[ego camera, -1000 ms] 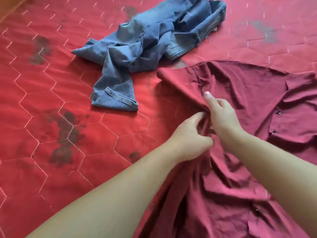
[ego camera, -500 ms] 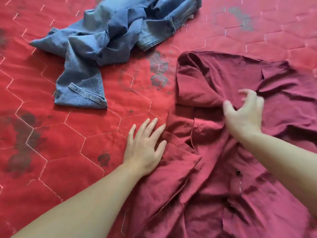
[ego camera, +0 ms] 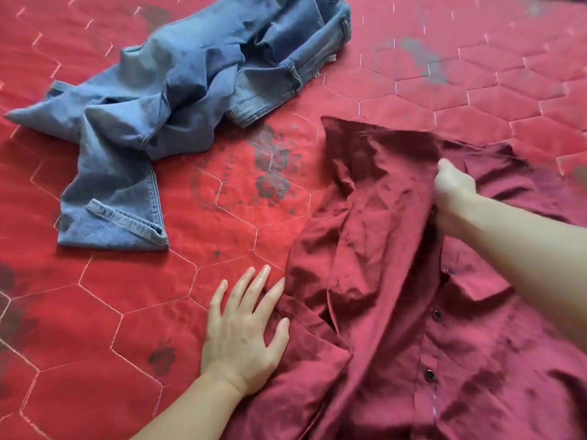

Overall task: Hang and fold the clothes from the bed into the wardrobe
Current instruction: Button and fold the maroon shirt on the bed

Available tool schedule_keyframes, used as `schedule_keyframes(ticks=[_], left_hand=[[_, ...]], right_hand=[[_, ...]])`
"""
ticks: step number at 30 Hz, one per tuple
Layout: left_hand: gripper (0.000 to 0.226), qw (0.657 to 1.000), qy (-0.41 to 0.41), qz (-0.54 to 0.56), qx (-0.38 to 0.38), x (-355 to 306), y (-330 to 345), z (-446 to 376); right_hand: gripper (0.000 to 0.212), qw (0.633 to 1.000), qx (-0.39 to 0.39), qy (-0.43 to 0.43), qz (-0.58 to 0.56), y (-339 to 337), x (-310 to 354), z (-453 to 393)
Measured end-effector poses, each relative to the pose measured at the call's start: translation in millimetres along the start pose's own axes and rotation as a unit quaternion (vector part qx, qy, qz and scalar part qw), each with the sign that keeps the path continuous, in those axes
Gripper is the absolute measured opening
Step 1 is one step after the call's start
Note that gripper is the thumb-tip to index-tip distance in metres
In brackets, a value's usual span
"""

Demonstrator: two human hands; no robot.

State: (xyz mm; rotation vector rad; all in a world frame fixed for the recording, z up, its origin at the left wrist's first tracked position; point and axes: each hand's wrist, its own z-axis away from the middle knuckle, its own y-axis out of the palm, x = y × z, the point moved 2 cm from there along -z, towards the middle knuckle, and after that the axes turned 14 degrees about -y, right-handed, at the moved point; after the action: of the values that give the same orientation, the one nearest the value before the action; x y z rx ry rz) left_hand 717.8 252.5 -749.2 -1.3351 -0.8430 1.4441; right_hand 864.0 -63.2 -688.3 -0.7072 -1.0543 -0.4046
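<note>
Bright, even daylight; soft shadows, slight motion blur.

A dark maroon shirt with small black buttons lies toward the right edge of a bright red bedspread quilted in pale hexagon stitching and printed with faded grey floral blotches, with washed blue denim jeans toward its far left corner.

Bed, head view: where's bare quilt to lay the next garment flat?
Free: the quilt left of the left hand, below the jeans; the far-right patch beyond the shirt. A narrower gap lies between jeans and shirt. Crowded: lower right, where the shirt spreads and the right hand grips it.
</note>
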Motion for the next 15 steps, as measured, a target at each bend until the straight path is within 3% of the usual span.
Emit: schedule_keyframes(ticks=[2, 4, 5, 7, 9, 12, 15], left_hand=[[0.055, 1.000, 0.000, 0.000, 0.003, -1, -1, -1], [0.056, 1.000, 0.002, -0.006, 0.002, -1, 0, -1], [0.056, 1.000, 0.002, -0.007, 0.002, 0, 0, -1], [0.057, 1.000, 0.005, -0.003, -0.002, 0, 0, -1], [0.058, 1.000, 0.007, 0.005, -0.010, 0, 0, -1], [0.059, 1.000, 0.015, 0.010, -0.024, 0, 1, -2], [0.062, 0.999, 0.017, 0.010, -0.027, 1, 2, -3]], right_hand=[[0.051, 0.997, 0.008, 0.026, 0.069, -12, -12, -8], [0.069, 0.984, -0.006, -0.044, 0.173, -13, -15, -4], [0.071, 0.962, -0.009, -0.113, 0.247, -11, -12, 0], [0.071, 0.884, 0.007, -0.265, 0.384, 2, 1, 12], [0.067, 0.835, 0.064, -0.336, 0.431, 23, 9, 18], [0.064, 0.819, 0.136, -0.272, 0.487, 47, 11, 10], [0.034, 0.816, 0.159, -0.248, 0.497, 59, 12, 3]])
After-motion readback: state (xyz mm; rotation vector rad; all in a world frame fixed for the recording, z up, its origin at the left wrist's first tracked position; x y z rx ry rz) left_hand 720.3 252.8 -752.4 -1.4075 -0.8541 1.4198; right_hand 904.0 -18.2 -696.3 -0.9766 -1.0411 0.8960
